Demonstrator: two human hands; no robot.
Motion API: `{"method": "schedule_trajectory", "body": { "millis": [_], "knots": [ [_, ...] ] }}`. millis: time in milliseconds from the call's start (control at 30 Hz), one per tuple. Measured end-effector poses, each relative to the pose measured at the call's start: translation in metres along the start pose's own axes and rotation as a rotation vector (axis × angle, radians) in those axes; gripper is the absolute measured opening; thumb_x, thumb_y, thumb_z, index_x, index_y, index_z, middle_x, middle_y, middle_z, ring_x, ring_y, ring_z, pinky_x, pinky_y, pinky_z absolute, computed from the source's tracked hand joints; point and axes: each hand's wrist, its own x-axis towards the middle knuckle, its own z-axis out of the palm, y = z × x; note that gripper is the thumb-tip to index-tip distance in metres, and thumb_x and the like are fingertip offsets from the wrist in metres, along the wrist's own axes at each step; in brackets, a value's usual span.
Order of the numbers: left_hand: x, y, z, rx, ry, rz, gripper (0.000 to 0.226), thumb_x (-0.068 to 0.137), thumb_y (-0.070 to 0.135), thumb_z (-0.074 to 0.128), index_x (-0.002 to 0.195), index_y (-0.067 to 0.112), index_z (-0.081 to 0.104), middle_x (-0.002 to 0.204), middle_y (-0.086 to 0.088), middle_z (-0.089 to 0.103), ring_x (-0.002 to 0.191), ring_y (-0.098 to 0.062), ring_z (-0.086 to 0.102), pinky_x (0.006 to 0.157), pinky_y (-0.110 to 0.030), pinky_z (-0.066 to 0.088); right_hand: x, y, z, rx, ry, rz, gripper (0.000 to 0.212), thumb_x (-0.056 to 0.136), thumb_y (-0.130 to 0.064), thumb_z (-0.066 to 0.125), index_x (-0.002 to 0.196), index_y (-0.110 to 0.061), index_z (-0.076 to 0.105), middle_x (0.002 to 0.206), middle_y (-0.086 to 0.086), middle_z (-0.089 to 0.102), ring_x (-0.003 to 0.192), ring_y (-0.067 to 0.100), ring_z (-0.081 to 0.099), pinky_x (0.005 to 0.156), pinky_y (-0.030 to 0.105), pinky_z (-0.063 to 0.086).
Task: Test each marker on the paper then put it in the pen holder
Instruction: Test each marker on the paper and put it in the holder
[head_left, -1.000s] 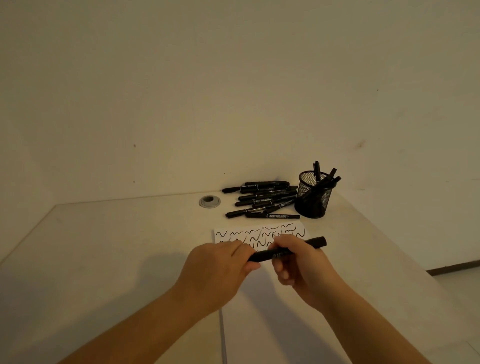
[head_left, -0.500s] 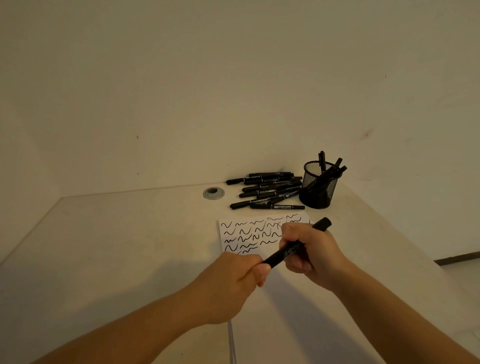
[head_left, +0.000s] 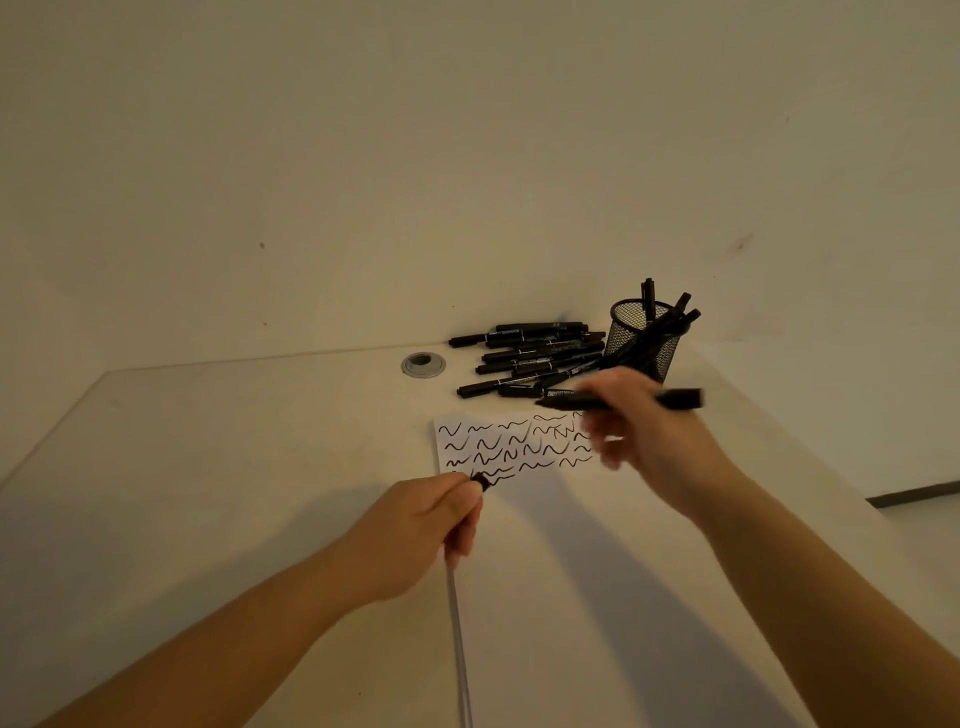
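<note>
Right hand (head_left: 649, 441) — blurred — grips a black uncapped marker (head_left: 618, 400) level above the scribbled white paper (head_left: 519, 499), near the black mesh pen holder (head_left: 647, 338). Left hand (head_left: 421, 535) pinches its small black cap (head_left: 482, 482) over the pale desk (head_left: 208, 467).

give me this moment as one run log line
step: uncapped, test next | left hand: holds cap | right hand: holds marker over paper | holder: some markers in | pile: waiting

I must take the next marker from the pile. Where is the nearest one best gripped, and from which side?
Grip the nearest marker at mid-barrel, from above. It lies flat at the pile's near edge, its left end clear of the others, so fingers can pinch across the thin barrel.
</note>
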Motion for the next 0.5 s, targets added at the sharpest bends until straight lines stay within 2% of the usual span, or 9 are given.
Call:
{"method": "schedule_trajectory", "body": {
  "millis": [67, 133, 233, 267, 367, 500],
  "knots": [
    [0.005, -0.003, 0.007, 0.205, 0.099, 0.116, 0.035, 0.097, 0.03, 0.037, 0.07, 0.02, 0.056, 0.06, 0.015, 0.063, 0.056, 0.0, 0.057, 0.059, -0.015, 0.042, 0.001, 0.006, 0.013, -0.199, -0.076, 0.059, 0.011, 0.088, -0.021, 0.057, 0.092, -0.021, 0.067, 0.073, -0.002, 0.07, 0.061, 0.01, 0.062, 0.049, 0.021, 0.047],
    [0.008, -0.008, 0.013, 0.277, 0.144, 0.162, 0.032, 0.094, 0.039, 0.037, 0.079, 0.024, 0.06, 0.07, 0.019, 0.065, 0.07, 0.001, 0.061, 0.069, -0.021, 0.048, 0.007, 0.014, 0.017, -0.244, -0.003, 0.127, 0.013, 0.086, -0.017, 0.061, 0.091, -0.027, 0.067, 0.077, -0.003, 0.071, 0.064, 0.007, 0.065, 0.054, 0.022, 0.049],
    [0.013, -0.016, 0.016, 0.356, 0.142, 0.155, 0.027, 0.095, 0.039, 0.037, 0.092, 0.027, 0.061, 0.085, 0.021, 0.066, 0.081, 0.003, 0.062, 0.074, -0.024, 0.05, 0.014, 0.027, 0.026, -0.218, 0.163, 0.2, 0.004, 0.085, -0.019, 0.062, 0.083, -0.019, 0.065, 0.065, -0.002, 0.068, 0.056, 0.008, 0.061, 0.051, 0.02, 0.047],
    [0.014, -0.018, 0.016, 0.363, 0.125, 0.152, 0.026, 0.095, 0.038, 0.037, 0.094, 0.027, 0.06, 0.087, 0.023, 0.065, 0.082, 0.004, 0.061, 0.075, -0.024, 0.049, 0.014, 0.033, 0.029, -0.242, 0.208, 0.201, 0.007, 0.086, -0.022, 0.061, 0.081, -0.017, 0.063, 0.062, -0.002, 0.067, 0.055, 0.007, 0.06, 0.051, 0.02, 0.045],
    [0.012, -0.025, 0.014, 0.288, 0.087, 0.138, 0.032, 0.094, 0.042, 0.034, 0.096, 0.026, 0.062, 0.084, 0.032, 0.061, 0.086, 0.007, 0.059, 0.078, -0.019, 0.047, 0.01, 0.054, 0.034, -0.254, 0.315, 0.149, 0.008, 0.086, -0.02, 0.059, 0.079, -0.017, 0.06, 0.059, -0.002, 0.063, 0.051, 0.002, 0.057, 0.052, 0.017, 0.044],
    [0.012, -0.028, 0.012, 0.23, 0.092, 0.132, 0.04, 0.089, 0.044, 0.032, 0.094, 0.021, 0.064, 0.081, 0.041, 0.059, 0.083, 0.009, 0.058, 0.075, -0.016, 0.045, 0.006, 0.064, 0.034, -0.226, 0.323, 0.096, 0.011, 0.084, -0.013, 0.059, 0.075, -0.018, 0.058, 0.052, -0.003, 0.058, 0.046, 0.0, 0.053, 0.049, 0.011, 0.045]
  ]
}}
